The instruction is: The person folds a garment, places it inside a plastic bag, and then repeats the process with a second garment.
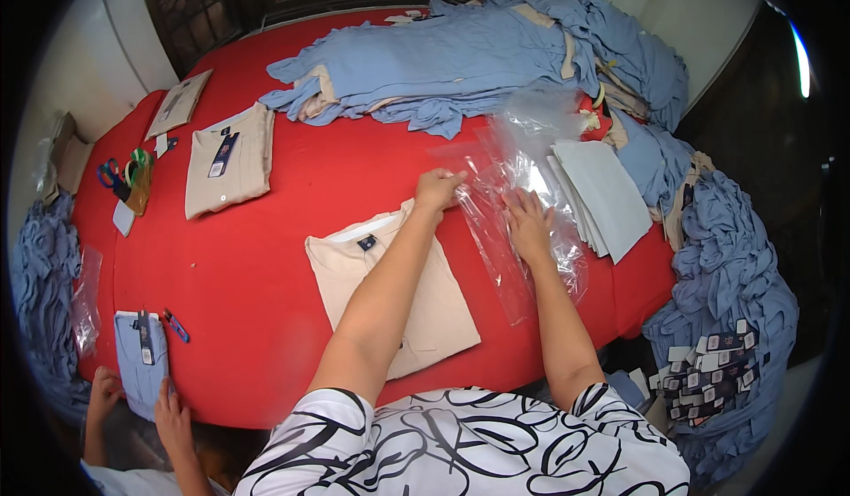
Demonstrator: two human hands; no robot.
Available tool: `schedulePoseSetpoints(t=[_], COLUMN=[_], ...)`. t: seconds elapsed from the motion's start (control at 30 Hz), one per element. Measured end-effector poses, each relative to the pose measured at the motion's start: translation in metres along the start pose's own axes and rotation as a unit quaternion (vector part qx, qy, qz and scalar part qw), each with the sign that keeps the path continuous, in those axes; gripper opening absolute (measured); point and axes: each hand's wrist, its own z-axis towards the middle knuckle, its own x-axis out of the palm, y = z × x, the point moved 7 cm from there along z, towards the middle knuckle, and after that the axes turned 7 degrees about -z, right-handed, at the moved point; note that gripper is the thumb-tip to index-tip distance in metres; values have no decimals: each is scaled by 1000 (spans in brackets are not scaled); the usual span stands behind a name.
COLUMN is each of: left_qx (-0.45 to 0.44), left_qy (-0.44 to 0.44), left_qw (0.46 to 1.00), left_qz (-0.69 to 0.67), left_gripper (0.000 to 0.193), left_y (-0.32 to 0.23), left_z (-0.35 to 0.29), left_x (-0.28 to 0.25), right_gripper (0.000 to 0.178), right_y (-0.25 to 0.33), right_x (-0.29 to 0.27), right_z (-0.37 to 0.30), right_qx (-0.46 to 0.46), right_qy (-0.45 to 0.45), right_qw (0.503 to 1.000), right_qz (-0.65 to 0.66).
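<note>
My left hand (440,191) is closed, its fingertips pinching the edge of a clear plastic bag (496,261). Spread flat over the same layer of plastic, my right hand (529,224) presses down with its fingers apart. More clear bags (536,128) are heaped just beyond it. Under my left forearm lies a folded beige shirt (354,270) with a dark neck label; the arm hides part of it. Right of my right hand is a stack of white boards or sheets (611,199).
Blue shirts (443,62) are piled at the back, and more (730,257) hang off the right. Folded beige shirts (232,161) and scissors (111,177) lie left. A co-worker's hands (173,416) touch a folded blue shirt (137,381). Tags (708,372) lie at right on the red-covered table (239,319).
</note>
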Motion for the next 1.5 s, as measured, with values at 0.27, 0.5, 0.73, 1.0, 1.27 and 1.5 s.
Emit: schedulePoseSetpoints(t=[0.27,0.5,0.73,1.0,1.27,1.5], left_qx=[279,372,495,339,-38,162], left_qy=[0,-35,71,234,392,307], left_qw=[941,927,804,885,919,938], left_qz=[-190,5,321,219,-12,16], left_gripper=[5,35,65,49,26,24], left_y=[-137,-159,-96,-143,-64,-25], left_z=[-86,-209,-291,-331,-389,-387], left_x=[-83,-68,4,-24,7,2], right_gripper=[38,40,38,33,21,22], right_y=[-23,43,163,98,57,39], right_x=[-17,-155,-252,-322,-320,-258], right_z=[15,8,-79,-164,-168,-169], right_qx=[24,-75,-281,-301,-176,-49], right_qy=[34,-66,-84,141,-6,206], right_qw=[996,914,845,719,687,657], right_qz=[85,393,447,611,705,723])
